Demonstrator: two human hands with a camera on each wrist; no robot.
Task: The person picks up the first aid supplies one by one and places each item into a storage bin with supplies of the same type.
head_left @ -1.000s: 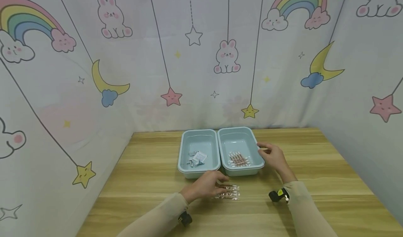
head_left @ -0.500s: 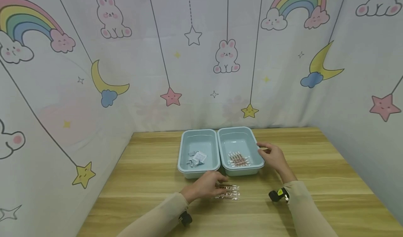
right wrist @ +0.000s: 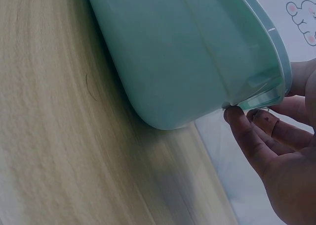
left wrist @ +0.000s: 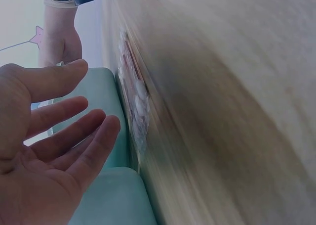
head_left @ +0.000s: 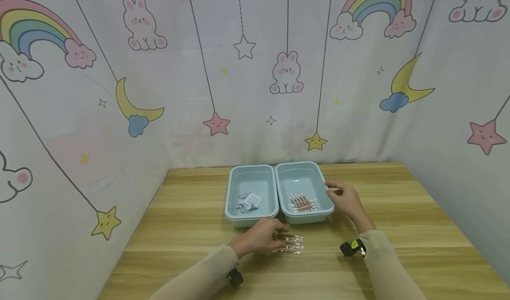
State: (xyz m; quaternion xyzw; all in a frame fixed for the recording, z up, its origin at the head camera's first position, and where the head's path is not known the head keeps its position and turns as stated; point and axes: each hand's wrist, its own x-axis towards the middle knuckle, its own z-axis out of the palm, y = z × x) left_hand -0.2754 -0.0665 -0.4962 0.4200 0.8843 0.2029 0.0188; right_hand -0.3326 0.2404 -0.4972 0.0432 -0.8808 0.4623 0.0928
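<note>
In the head view my left hand [head_left: 260, 236] is held over a flat clear packet of brown-stemmed swabs [head_left: 292, 244] on the table. The left wrist view has this hand [left wrist: 59, 131] with loosely bent fingers and nothing between them, the swab packet [left wrist: 133, 91] beyond its fingertips. At the right side of the right light-blue bin [head_left: 322, 174], my right hand [head_left: 348, 200] grips the rim. In the right wrist view thumb and fingers [right wrist: 247, 138] close around the edge of that bin [right wrist: 173, 57]. Similar packed swabs [head_left: 303, 201] lie inside it.
A second light-blue bin [head_left: 231, 189] stands directly left of the first, holding several small white and silver sachets [head_left: 250, 201]. Both rest on the wooden table [head_left: 191, 247]. Behind hangs a patterned curtain [head_left: 247, 87], with more of it along both sides.
</note>
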